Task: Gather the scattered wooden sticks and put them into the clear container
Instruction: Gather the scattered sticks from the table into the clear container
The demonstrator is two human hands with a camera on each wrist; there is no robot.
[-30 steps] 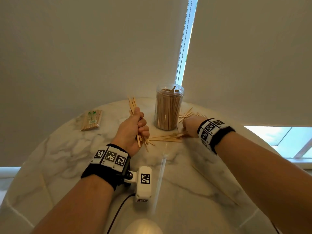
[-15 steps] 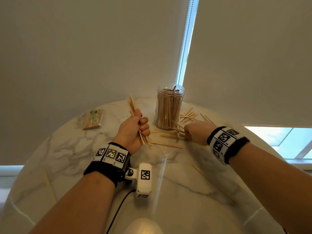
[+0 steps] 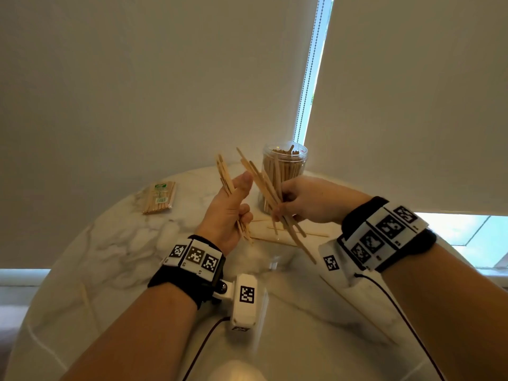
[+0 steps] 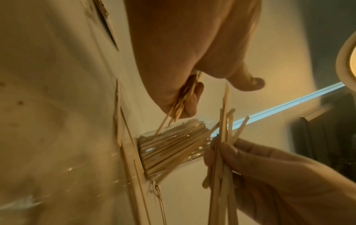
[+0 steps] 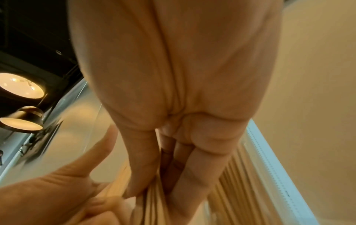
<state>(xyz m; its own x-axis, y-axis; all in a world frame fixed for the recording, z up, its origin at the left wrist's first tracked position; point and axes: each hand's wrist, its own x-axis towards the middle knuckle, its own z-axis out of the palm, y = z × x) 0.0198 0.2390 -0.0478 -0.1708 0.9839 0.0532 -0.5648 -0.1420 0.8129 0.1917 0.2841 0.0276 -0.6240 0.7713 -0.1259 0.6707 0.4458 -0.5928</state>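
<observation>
The clear container point(image 3: 284, 166), nearly full of upright wooden sticks, stands at the far side of the marble table point(image 3: 115, 243); it also shows in the left wrist view point(image 4: 173, 144). My left hand point(image 3: 233, 207) is raised in front of it and grips a small bundle of sticks point(image 3: 226, 176), thumb stretched out. My right hand point(image 3: 305, 199) holds a looser, fanned bundle point(image 3: 265, 185) just right of the left hand, close to the container. The right wrist view shows its fingers point(image 5: 192, 175) clamped on those sticks point(image 5: 152, 204). A few loose sticks point(image 3: 277, 234) lie on the table below the hands.
A wrapped packet of sticks point(image 3: 159, 198) lies at the table's far left. Single sticks lie near the left edge point(image 3: 83, 295) and at the right point(image 3: 354, 306). Roller blinds hang close behind the container. The wrist camera's cable point(image 3: 203, 345) trails over the near table.
My right hand has lifted off the table with a bundle of sticks and come left toward the left hand. The left hand has risen and its thumb has spread out.
</observation>
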